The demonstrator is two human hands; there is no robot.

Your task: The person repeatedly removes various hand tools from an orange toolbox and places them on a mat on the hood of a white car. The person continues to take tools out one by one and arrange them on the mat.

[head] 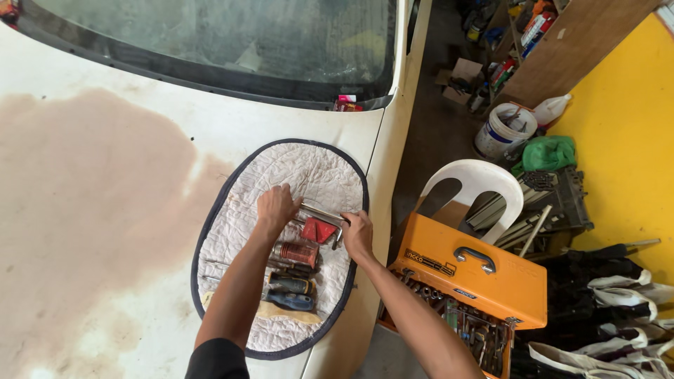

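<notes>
Nearest the camera, two bare forearms reach forward from a dark sleeve (216,359) over an oval quilted mat (242,210) with a dark border, which lies on the white car hood (105,210). On the near part of the mat lies a yellowish cloth (281,311), and on it a row of screwdrivers (291,284) with blue, black and yellow handles, their shafts pointing left. Just beyond them lies a red-handled tool (296,253), and past that a small red piece (319,229).

The left hand (276,208) rests palm down on the mat, fingers curled over one end of a bent metal bar (324,216). The right hand (357,235) is closed around the bar's other end, at the mat's right edge. The bar lies between the two hands, touching or just above the mat; which of the two cannot be told.

To the right, beside the car, an orange toolbox (477,277) stands open, its lid with a grey handle raised over trays full of sockets and small tools. Behind it stands a white plastic chair (481,186). Dark bags with white straps (611,295) lie at the far right.

Farther off, a brownish stain covers the hood's left side, and the windshield (232,35) crosses the top. On the floor beyond the chair are a white bucket (504,131), a green bag (550,153), a wooden shelf (562,49) and a yellow wall (625,154).
</notes>
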